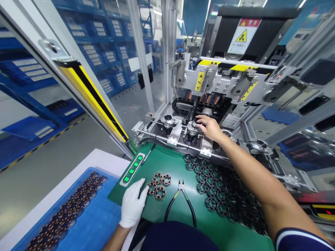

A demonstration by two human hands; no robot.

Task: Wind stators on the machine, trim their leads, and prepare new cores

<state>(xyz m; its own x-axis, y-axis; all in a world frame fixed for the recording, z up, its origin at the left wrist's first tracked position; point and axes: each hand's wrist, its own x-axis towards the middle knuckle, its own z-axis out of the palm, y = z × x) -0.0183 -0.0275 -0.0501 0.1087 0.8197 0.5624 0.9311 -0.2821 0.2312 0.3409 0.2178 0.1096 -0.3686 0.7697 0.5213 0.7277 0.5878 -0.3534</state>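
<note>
My left hand point(133, 203), in a white glove, is beside several copper-wound stators point(160, 192) on the green mat. Its thumb and fingers are apart, the tips at the edge of the nearest stator; I cannot tell whether they touch it. My bare right hand point(209, 127) reaches to the middle round fixture point(193, 129) of the machine. Its fingers are curled on a dark stator core point(195, 122) at the top of that fixture, partly hiding it. Another round fixture point(168, 121) to the left carries a dark toothed ring.
Open cutting pliers point(181, 188) lie on the green mat point(183, 213). Many unwound black cores point(210, 181) cover its right side. A panel with green buttons point(133, 169) and a pen point(148, 155) are left. A blue tray point(90, 223) holds wound stators. The machine head point(222, 78) overhangs the fixtures.
</note>
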